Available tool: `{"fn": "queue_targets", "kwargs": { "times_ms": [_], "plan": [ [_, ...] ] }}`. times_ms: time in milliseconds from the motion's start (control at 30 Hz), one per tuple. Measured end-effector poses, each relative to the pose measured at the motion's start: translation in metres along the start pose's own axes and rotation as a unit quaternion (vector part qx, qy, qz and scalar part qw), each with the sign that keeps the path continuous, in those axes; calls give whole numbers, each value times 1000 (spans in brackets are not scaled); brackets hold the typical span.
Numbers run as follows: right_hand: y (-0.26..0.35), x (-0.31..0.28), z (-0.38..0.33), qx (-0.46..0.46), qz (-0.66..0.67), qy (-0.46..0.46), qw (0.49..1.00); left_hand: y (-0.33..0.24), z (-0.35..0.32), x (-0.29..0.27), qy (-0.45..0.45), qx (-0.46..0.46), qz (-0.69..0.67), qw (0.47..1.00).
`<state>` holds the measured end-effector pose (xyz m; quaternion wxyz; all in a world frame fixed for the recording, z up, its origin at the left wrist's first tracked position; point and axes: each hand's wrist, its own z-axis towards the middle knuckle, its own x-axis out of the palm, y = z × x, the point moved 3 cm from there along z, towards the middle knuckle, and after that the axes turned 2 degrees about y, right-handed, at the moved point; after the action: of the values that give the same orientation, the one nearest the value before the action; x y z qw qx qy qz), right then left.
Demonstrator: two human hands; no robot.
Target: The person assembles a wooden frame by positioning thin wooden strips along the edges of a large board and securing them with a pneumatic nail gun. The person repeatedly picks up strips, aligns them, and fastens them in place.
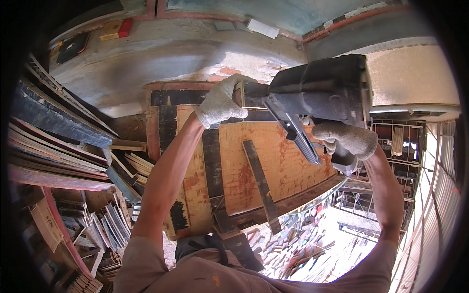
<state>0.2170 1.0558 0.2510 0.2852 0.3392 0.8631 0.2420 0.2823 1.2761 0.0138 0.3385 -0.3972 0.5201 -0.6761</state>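
Note:
Both my hands wear pale knitted gloves. My right hand (pixel 347 139) is closed around the grip of a large black nail gun (pixel 317 90), which is raised high and close to the camera. Its slanted magazine (pixel 300 139) points down toward the workbench. My left hand (pixel 222 102) is wrapped round a short piece of wood (pixel 239 95) with a pale edge, right at the gun's nose. Whether nose and wood touch, I cannot tell. Beneath them lies an orange-brown plywood panel (pixel 293 166), bordered by dark strips. One loose dark wooden strip (pixel 262 183) rests slantwise across it.
Stacked boards (pixel 53 151) lean at the left, above more offcuts (pixel 105 224). Scrap wood (pixel 298 244) covers the floor beyond the bench's near edge. A wall ledge (pixel 181 36) at the back carries a yellow-and-red box (pixel 116 30). Metal racking (pixel 395 171) stands at the right.

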Motion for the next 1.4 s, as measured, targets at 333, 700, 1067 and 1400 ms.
{"fn": "queue_targets", "kwargs": {
  "times_ms": [333, 700, 1067, 1400],
  "plan": [
    [-9, -11, -9, 75, -6, -2, 997, -14, 4, 7, 25, -3, -88, 996],
    [-74, -74, -3, -137, -25, 117, 983, 60, -311, -23, -555, -171, 367, 727],
    [10, 39, 2, -22, -61, -84, 994, 114, -388, -133, -563, -418, 312, 641],
    [7, 51, 0, -43, -34, -48, 997, 119, -365, -58, -563, -435, 283, 643]
  ]
}}
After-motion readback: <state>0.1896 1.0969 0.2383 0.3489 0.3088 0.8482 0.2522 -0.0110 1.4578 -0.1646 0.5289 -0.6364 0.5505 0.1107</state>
